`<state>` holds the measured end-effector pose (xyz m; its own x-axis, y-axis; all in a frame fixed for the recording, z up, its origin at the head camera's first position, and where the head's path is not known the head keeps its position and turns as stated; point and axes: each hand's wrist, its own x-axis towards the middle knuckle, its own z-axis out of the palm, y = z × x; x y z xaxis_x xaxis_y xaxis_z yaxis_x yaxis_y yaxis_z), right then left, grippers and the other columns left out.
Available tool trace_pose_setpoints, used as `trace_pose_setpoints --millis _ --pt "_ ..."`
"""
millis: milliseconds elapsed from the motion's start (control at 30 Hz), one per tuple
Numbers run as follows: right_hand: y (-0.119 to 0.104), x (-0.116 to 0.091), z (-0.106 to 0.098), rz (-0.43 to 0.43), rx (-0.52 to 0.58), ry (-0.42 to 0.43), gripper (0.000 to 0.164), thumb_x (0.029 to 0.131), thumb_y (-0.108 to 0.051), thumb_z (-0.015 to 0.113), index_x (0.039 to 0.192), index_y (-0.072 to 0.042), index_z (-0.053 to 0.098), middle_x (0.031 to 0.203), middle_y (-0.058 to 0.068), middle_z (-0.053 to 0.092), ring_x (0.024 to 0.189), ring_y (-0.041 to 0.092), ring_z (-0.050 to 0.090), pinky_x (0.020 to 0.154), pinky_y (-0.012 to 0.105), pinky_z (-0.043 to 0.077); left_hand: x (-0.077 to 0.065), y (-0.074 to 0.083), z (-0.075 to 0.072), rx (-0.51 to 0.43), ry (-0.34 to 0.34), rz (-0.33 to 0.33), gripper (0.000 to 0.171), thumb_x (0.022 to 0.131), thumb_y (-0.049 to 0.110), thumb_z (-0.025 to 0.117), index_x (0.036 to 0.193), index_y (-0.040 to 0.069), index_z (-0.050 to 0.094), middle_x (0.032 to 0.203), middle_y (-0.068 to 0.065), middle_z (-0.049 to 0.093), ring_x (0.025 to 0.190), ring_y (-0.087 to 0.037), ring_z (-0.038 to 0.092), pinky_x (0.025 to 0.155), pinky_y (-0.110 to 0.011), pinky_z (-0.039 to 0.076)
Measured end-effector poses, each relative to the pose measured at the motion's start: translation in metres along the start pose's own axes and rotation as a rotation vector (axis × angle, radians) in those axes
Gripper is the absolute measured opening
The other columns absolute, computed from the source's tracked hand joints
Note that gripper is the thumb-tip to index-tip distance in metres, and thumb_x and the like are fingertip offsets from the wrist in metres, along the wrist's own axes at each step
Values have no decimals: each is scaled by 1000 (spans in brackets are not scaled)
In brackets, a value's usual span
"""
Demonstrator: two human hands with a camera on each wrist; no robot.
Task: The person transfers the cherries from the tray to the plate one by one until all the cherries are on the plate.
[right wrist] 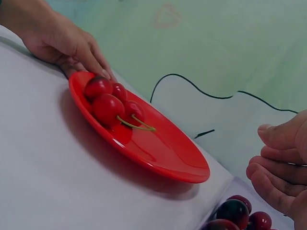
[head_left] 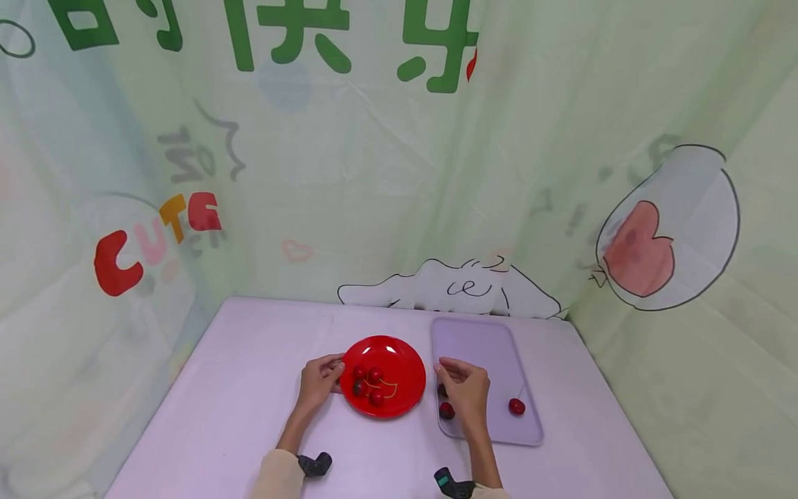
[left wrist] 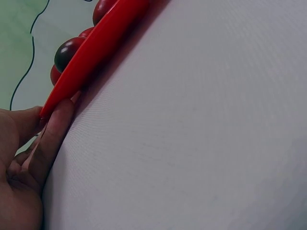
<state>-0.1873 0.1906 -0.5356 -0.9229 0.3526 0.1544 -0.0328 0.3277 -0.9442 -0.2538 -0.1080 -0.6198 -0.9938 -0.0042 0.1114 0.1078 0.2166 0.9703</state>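
Observation:
My left hand [head_left: 319,382] pinches the left rim of a red plate [head_left: 399,360], its thumb on top and fingers underneath, as the left wrist view shows. Several dark red cherries [right wrist: 107,109] are gathered on the plate toward that hand, some with green stems. My right hand [head_left: 466,389] is over the left side of a lilac tray [head_left: 480,339], its fingers loosely bent and nothing between them. Beneath that hand more cherries [head_left: 446,410] lie along the tray's left edge, partly hidden by it. Another cherry with a stem [head_left: 516,407] lies at the tray's right side.
A pale tabletop [head_left: 249,388] carries the plate and tray side by side. Behind and around it hangs a printed curtain [head_left: 374,173], with drawings and green lettering. Each wrist wears a black device, such as the left strap [head_left: 314,465].

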Motion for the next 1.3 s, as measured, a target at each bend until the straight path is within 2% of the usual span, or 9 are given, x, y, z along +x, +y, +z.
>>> trace_pose_setpoints --millis 233,400,467,533,767,933,1100,1300 --pt "2 3 -12 -3 8 27 23 99 -11 81 118 2 83 112 24 83 91 20 82 78 6 57 0 -1 0 -4 2 1 30 106 1 67 134 -5 73 107 -23 77 73 -23 76 61 -17 62" --pt "3 3 -22 16 -16 54 27 100 -15 81 121 2 82 116 24 82 87 4 78 77 5 56 1 -2 0 -8 1 -4 30 106 3 68 135 -3 73 106 -22 77 72 -24 76 62 -16 61" --pt "6 5 -26 11 -2 68 27 99 -14 82 120 3 81 116 25 81 82 -6 73 77 4 56 1 -3 -1 -5 0 -7 30 107 3 67 135 -3 73 106 -22 77 73 -23 77 62 -17 61" --pt "10 7 -28 3 21 79 27 98 -12 83 118 5 81 113 27 81 79 -10 71 76 4 56 2 -3 -1 2 0 -4 30 107 3 67 135 -3 73 106 -23 77 72 -21 76 62 -17 62" --pt "28 12 -35 -9 29 115 24 96 -9 84 114 6 82 111 28 81 77 -9 71 73 6 58 2 -4 -2 -3 -9 12 29 106 3 68 134 -3 74 104 -23 77 70 -15 75 62 -18 62" --pt "37 14 -40 -3 -10 133 24 97 -12 83 115 4 82 112 27 82 76 -11 70 74 4 57 2 -3 -2 -4 -5 11 30 106 3 68 135 -2 74 105 -22 77 72 -18 76 64 -16 62" --pt "39 13 -44 2 -10 142 25 97 -12 84 115 5 82 112 27 81 76 -13 69 74 4 56 1 -2 -3 2 -7 11 30 107 3 67 136 -3 73 105 -22 77 73 -23 76 64 -16 61" --pt "37 9 -48 38 -54 154 27 97 -17 85 115 3 83 110 24 83 75 -14 68 73 3 54 0 -2 -3 13 -5 16 30 106 4 68 135 -3 74 104 -21 77 74 -22 76 64 -14 60"
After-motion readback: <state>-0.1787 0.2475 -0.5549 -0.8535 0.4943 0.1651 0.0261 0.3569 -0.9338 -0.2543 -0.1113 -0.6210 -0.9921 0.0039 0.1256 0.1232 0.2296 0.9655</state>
